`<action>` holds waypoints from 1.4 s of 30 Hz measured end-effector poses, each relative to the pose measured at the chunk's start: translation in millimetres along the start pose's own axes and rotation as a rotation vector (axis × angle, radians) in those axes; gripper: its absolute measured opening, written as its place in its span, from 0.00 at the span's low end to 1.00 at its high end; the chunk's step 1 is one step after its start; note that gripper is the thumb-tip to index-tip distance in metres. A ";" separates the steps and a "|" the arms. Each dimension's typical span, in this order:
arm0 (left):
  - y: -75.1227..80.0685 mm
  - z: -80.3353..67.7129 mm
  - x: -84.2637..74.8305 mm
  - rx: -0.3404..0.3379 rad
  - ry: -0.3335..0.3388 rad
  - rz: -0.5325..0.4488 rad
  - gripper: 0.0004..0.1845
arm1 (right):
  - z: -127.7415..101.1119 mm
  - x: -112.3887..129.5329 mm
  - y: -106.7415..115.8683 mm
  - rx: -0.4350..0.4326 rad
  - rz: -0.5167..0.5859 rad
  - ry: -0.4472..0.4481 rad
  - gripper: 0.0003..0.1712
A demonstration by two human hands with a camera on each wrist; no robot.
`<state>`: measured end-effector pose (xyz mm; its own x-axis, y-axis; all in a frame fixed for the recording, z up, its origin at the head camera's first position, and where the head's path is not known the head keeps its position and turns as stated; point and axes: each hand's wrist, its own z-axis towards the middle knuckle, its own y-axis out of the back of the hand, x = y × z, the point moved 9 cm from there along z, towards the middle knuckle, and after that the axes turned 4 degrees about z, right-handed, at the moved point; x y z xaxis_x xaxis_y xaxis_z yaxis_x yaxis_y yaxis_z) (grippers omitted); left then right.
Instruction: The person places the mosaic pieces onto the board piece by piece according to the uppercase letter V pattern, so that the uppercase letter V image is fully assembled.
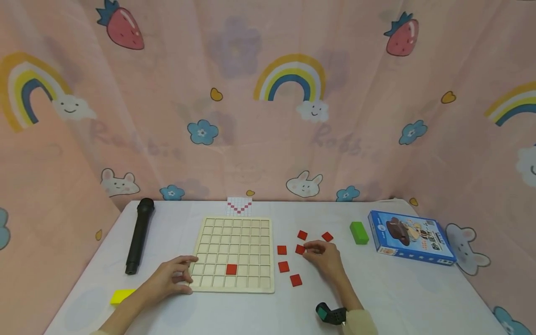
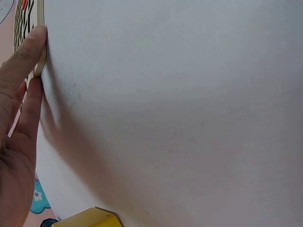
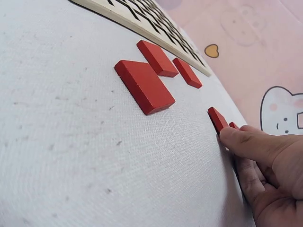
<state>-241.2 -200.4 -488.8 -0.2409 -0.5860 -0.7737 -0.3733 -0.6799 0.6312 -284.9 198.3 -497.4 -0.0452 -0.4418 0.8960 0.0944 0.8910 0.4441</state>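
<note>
Black microphone: a long black handheld microphone (image 1: pixel 139 235) lies lengthwise on the white cloth-covered table (image 1: pixel 418 293), well left of the board.
Yellow block: a flat yellow rectangular block (image 1: pixel 122 296) lies by the left forearm, near the table's front edge; its corner shows at the bottom of the left wrist view (image 2: pixel 90 219).
Left hand: the left hand (image 1: pixel 172 275) rests at the front left corner of the pale wooden grid board (image 1: pixel 234 253), its fingers nearly straight and laid against the board's edge (image 2: pixel 40 42), gripping nothing.
Board: a square tray of small square cells; one flat red square tile (image 1: pixel 231 269) sits in a cell of the second row from the front, near the middle.
Pattern card: a small white card with a red V pattern (image 1: pixel 239 205) lies just behind the board.
Loose tiles: six red square tiles lie on the cloth right of the board, among them one nearest the front (image 1: pixel 295 279) and one farthest right (image 1: pixel 327 236).
Right hand: the right hand (image 1: pixel 325 257) lies among them, fingertips (image 3: pixel 236 138) touching the edge of one red tile (image 3: pixel 218 119); whether it pinches the tile I cannot tell.
Wrist strap: a dark band (image 1: pixel 331 314) sits on the right wrist.
Green block: a green rectangular block (image 1: pixel 358 232) stands between the tiles and the box.
Blue box: a blue printed cardboard box (image 1: pixel 410 237) lies flat at far right.
</note>
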 end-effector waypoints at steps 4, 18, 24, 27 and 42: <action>-0.3 -0.5 -1.1 0.000 -0.018 0.006 0.12 | -0.1 0.6 1.6 0.002 0.020 0.005 0.13; -2.7 5.5 -3.7 0.000 -0.017 0.014 0.12 | -5.7 -2.6 8.0 0.049 0.080 -0.041 0.14; -1.7 4.0 -3.5 -0.006 -0.021 0.009 0.12 | -8.4 3.9 0.2 0.043 0.117 -0.048 0.15; -1.4 2.8 -3.2 -0.005 -0.017 0.002 0.12 | -9.8 6.6 -4.4 0.044 0.127 -0.054 0.16; -0.6 0.2 0.7 -0.007 -0.003 -0.016 0.12 | -14.0 26.3 -32.3 0.081 0.150 -0.041 0.15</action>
<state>-241.4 -200.4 -489.7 -0.2374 -0.5740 -0.7837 -0.3709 -0.6921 0.6193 -275.2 156.5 -488.3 -0.0776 -0.3003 0.9507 0.0232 0.9527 0.3029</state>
